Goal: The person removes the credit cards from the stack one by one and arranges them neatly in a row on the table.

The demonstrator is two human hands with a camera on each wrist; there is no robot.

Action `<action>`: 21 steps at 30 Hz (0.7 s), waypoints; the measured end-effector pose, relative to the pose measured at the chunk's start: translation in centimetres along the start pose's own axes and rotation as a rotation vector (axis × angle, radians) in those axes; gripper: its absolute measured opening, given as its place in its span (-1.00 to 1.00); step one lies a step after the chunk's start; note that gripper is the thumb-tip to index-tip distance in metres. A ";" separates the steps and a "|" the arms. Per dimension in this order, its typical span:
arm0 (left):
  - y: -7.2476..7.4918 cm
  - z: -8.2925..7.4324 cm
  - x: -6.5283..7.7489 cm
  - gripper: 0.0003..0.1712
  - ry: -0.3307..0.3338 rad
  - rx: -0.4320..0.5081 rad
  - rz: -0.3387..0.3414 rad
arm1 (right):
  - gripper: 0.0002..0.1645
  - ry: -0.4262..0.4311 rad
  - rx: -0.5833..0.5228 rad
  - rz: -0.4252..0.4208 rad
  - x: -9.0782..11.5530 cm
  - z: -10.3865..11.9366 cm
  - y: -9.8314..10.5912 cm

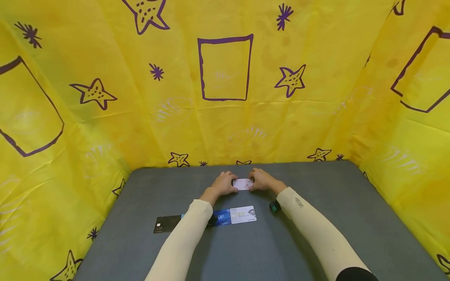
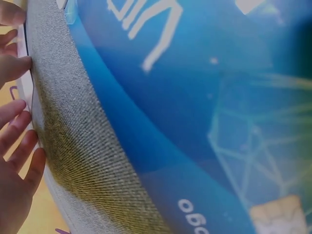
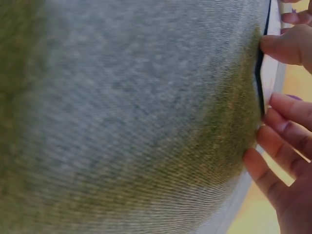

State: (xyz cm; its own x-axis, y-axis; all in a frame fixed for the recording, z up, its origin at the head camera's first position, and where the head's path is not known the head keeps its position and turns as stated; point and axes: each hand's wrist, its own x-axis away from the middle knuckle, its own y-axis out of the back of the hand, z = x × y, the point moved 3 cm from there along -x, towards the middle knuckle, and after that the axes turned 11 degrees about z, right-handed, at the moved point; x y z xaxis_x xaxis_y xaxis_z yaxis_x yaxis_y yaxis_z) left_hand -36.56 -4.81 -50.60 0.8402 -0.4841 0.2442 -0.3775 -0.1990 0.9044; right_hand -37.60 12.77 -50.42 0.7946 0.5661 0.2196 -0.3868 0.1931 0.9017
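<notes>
Toward the back of the table, both hands hold a pale, patterned card (image 1: 243,184) by its two short ends. My left hand (image 1: 224,184) grips the left end between thumb and fingers. At the right end my right hand (image 1: 263,181) does the same. Seen edge-on, the pale card (image 3: 268,78) shows a dark line along its near side. Nearer me lies a row of cards: a black VIP card (image 1: 166,224), a blue VIP card (image 1: 222,217) and a white VIP card (image 1: 243,214). The left forearm hides part of this row. In the left wrist view a blue card (image 2: 161,136) looms close.
The grey table (image 1: 274,246) carries the cards. Yellow cloth (image 1: 225,128) with purple stars and jar outlines hangs behind it and on both sides. Dark devices sit under both wrists, the right wrist's device (image 1: 275,206) showing green.
</notes>
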 end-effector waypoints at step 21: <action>0.1 0.7 -0.3 -0.39 -0.001 0.044 0.003 | -0.48 -0.005 -0.009 -0.011 0.4 0.3 0.4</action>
State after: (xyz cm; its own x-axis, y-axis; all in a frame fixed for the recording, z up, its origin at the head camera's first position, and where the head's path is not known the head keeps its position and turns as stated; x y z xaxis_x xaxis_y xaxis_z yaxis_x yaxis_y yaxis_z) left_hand -37.11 -5.30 -50.79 0.8390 -0.4853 0.2462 -0.3964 -0.2350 0.8875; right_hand -37.33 12.82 -49.91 0.8012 0.5597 0.2117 -0.3822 0.2064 0.9007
